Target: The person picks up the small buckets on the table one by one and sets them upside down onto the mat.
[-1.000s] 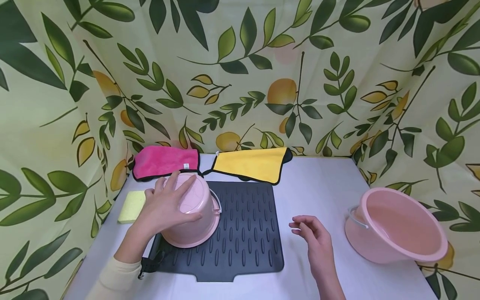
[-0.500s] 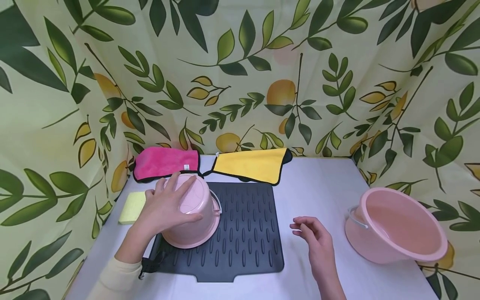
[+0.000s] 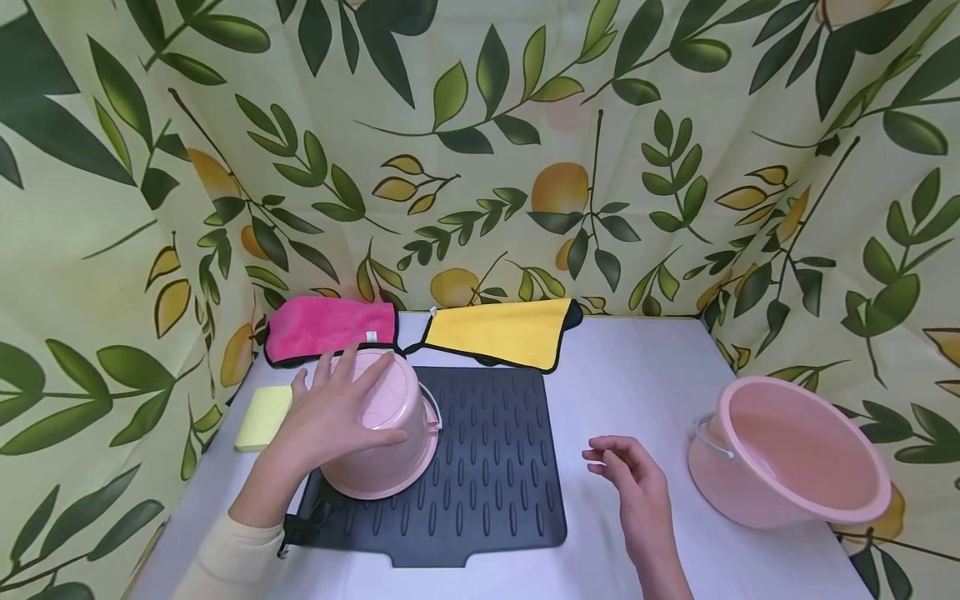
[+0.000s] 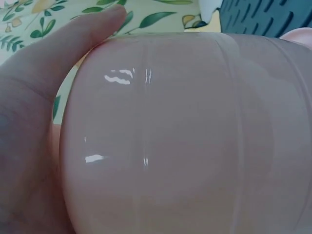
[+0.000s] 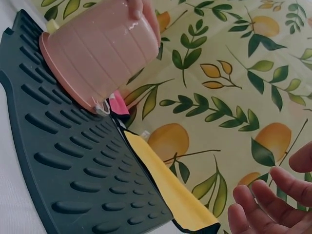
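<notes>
A dark mat (image 3: 495, 475) lies on a white table (image 3: 637, 358), and the small bucket (image 3: 378, 467) stands upside down on the mat's left part, rim against the ribs and base uppermost. The person's left hand (image 3: 333, 417) grips the base from above, fingers spread across it and the thumb reaching down the wall; its sleeve (image 3: 232, 558) comes in at the mat's near left corner, a black strap (image 3: 302, 531) at the wrist. The small bucket's pale handle (image 3: 433, 402) shows on its right side, over the mat. The right hand (image 3: 633, 487) is off the mat's right edge, fingers loosely bent and thumb apart from them in the right wrist view, pinching nothing. Farther right of the mat, well apart from it, the big bucket (image 3: 738, 492) stands upright. Left of the mat is a yellow sponge (image 3: 264, 417). Just beyond the mat's far edge lie a pink cloth (image 3: 330, 325), toward its left, and a yellow cloth (image 3: 498, 329), toward its right. A leaf-patterned curtain (image 3: 480, 233) hangs behind the mat.
</notes>
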The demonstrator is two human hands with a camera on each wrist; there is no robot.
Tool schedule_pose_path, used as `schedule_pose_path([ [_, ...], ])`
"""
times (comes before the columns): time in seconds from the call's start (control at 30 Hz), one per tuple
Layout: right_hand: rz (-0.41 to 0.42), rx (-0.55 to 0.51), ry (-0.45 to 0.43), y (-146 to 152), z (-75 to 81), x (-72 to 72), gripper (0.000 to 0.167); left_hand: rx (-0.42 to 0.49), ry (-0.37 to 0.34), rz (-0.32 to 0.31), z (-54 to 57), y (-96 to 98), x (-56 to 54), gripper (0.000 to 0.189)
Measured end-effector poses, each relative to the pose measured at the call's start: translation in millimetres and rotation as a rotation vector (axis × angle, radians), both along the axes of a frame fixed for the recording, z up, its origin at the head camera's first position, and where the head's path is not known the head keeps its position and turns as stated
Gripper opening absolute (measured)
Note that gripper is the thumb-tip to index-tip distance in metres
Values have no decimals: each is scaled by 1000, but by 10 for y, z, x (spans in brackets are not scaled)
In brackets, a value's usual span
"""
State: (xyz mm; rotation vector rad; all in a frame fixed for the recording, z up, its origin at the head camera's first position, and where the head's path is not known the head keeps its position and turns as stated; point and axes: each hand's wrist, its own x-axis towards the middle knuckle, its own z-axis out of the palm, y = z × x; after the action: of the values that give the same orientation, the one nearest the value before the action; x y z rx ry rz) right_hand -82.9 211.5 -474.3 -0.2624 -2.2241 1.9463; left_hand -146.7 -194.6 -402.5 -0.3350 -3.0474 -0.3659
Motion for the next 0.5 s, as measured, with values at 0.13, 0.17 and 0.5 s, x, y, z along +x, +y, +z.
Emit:
schedule_pose_path([
  [0.13, -9, -2, 6, 17, 1, 1, 27, 31, 49, -28, -2, 26, -5, 117],
  [0.17, -11, -5, 9, 22, 1, 1, 27, 50, 69, -37, -5, 38, -6, 117],
  [0.5, -27, -8, -1, 51, -13, 1, 28, 233, 191, -136, 5, 205, 1, 111],
])
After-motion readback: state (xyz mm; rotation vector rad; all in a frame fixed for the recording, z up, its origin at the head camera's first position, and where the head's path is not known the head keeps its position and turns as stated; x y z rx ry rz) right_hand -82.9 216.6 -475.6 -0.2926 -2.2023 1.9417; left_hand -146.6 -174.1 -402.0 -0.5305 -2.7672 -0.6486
